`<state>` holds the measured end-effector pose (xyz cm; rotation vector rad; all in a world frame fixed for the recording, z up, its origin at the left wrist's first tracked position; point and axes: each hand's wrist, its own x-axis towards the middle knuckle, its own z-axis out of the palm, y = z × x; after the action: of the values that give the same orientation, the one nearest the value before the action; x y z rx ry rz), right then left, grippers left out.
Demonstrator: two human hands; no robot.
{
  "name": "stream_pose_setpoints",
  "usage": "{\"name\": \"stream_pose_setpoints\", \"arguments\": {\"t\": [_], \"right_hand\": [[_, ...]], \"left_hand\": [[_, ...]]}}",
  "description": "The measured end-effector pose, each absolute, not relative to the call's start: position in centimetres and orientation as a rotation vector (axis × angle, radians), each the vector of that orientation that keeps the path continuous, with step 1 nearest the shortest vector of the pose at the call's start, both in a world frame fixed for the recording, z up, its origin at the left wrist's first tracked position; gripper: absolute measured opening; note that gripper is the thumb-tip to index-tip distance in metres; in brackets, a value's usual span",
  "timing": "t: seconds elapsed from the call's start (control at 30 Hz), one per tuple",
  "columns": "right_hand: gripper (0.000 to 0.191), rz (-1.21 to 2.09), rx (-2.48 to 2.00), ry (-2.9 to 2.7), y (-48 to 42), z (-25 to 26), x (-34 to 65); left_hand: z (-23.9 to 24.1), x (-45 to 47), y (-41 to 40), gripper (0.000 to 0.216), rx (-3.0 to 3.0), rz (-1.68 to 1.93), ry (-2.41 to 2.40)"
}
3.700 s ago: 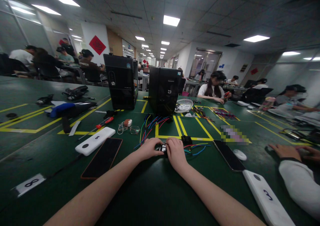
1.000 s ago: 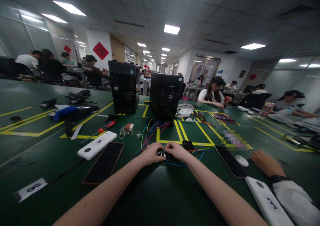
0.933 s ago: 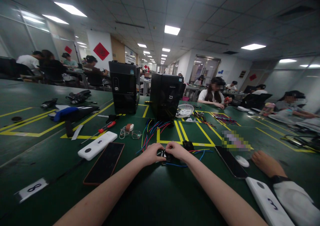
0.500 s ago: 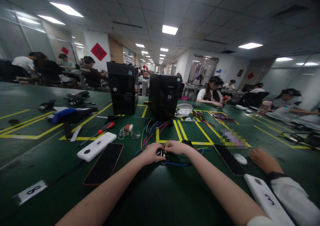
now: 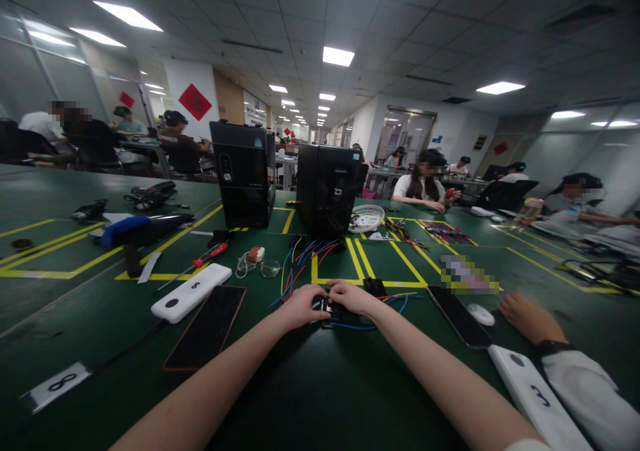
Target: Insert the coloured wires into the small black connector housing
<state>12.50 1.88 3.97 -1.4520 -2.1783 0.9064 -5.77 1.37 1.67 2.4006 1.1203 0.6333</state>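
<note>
My left hand [image 5: 301, 308] is closed round a small black part with white bits [image 5: 326, 308], thumb and fingers on its left side. My right hand [image 5: 352, 297] pinches at the top of the same part; what its fingertips hold is hidden by the fingers. Both hands rest low over the green table. Blue, red and yellow wires [image 5: 400, 299] run out to the right of the part beside a black block [image 5: 373, 287]. More loose coloured wires [image 5: 295, 268] lie just beyond my left hand.
Two black computer towers [image 5: 327, 191] stand ahead. Left lie a screwdriver [image 5: 205, 259], glasses [image 5: 270, 268], a white power bank [image 5: 193, 292] and a phone [image 5: 207, 328]. Right are another phone [image 5: 460, 316], a white mouse [image 5: 481, 314] and a co-worker's hand [image 5: 533, 321]. A white basket [image 5: 367, 218] sits behind.
My right hand has shifted very slightly on the part. The view has drifted a little; both hands otherwise keep their place.
</note>
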Motion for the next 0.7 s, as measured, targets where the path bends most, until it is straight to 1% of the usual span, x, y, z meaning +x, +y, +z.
{"name": "stream_pose_setpoints", "arguments": {"t": [0.23, 0.37, 0.47, 0.57, 0.63, 0.7], "right_hand": [[0.018, 0.975, -1.544, -2.177, 2.1, 4.7, 11.9], [0.022, 0.921, -1.503, -2.202, 1.9, 4.9, 12.1], [0.020, 0.701, -1.458, -2.377, 1.4, 5.8, 12.0], [0.014, 0.352, -1.554, -2.583, 0.7, 7.0, 11.2], [0.012, 0.085, -1.635, -2.629, 0.3, 7.4, 10.2], [0.012, -0.063, -1.651, -2.623, 0.1, 7.2, 9.3]], "left_hand": [[1.6, -5.8, 1.5, 0.036, 2.399, 0.654, 1.125], [1.3, -5.8, 1.6, 0.037, 2.405, 0.659, 1.119], [1.2, -5.7, 1.6, 0.037, 2.399, 0.656, 1.118], [1.4, -5.7, 1.6, 0.037, 2.394, 0.650, 1.119], [1.4, -5.7, 1.7, 0.038, 2.405, 0.649, 1.099], [1.4, -5.7, 1.8, 0.039, 2.415, 0.651, 1.072]]}}
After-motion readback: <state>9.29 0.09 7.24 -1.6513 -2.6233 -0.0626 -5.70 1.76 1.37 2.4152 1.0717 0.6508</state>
